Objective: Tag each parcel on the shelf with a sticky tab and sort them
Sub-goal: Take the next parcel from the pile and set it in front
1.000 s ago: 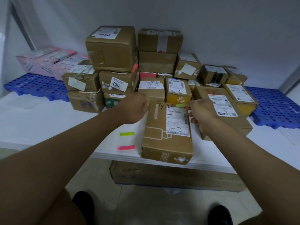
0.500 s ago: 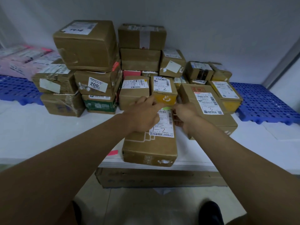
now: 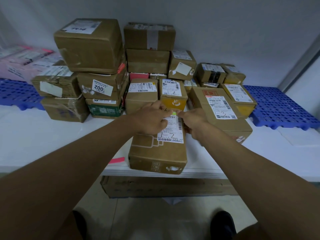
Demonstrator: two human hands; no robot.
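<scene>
Both hands meet over a brown parcel at the shelf's front edge.

The parcel (image 3: 156, 149) is a worn cardboard box, its long axis running front to back, with a white label marked "1-2" on top. The left hand (image 3: 151, 119) rests curled on its far end; the right hand (image 3: 192, 119) pinches a green sticky tab (image 3: 174, 113) there. A pink tab (image 3: 116, 160) lies left of it. Stacked parcels (image 3: 90, 45) fill the shelf (image 3: 34, 135) behind.

Pale wall (image 3: 225, 23); tiled floor (image 3: 155, 219)
</scene>
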